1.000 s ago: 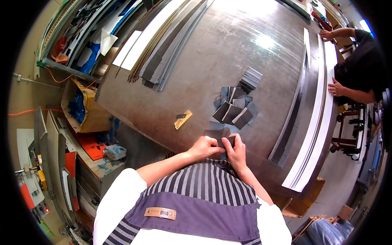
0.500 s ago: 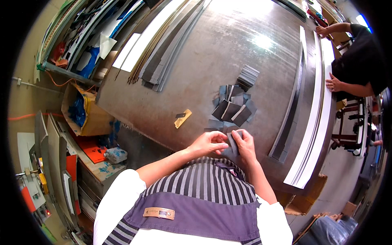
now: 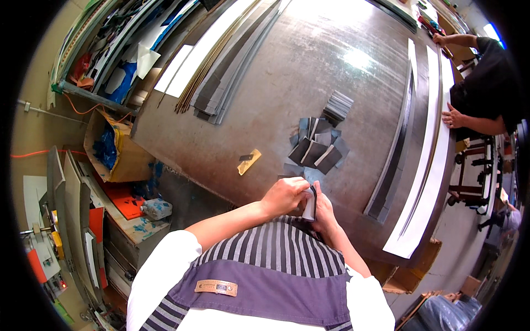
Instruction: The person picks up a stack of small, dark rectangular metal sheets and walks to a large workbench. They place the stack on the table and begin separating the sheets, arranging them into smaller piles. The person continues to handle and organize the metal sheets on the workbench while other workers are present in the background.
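In front of my apron, I hold a small flat piece, light on one face with a dark edge (image 3: 311, 211), just past the table's near edge. My right hand (image 3: 326, 212) grips it from the right side. The fingers of my left hand (image 3: 284, 197) are closed at its upper end, and their tips are partly hidden. Beyond my hands lies a loose pile of small dark grey rectangular pieces (image 3: 314, 151), some with a pale strip along one edge. Behind that pile sits a neat stack of similar pieces (image 3: 338, 105).
A yellow scrap (image 3: 249, 161) with a small dark piece on it lies left of the pile. Long strips (image 3: 221, 83) rest at the table's left, with white boards (image 3: 414, 220) along its right. Another person (image 3: 486, 88) touches those boards. A cardboard box (image 3: 124, 149) stands left.
My left hand has moved in and closed on the small piece, which has turned so its light face shows. The other person's hands remain by the white boards.
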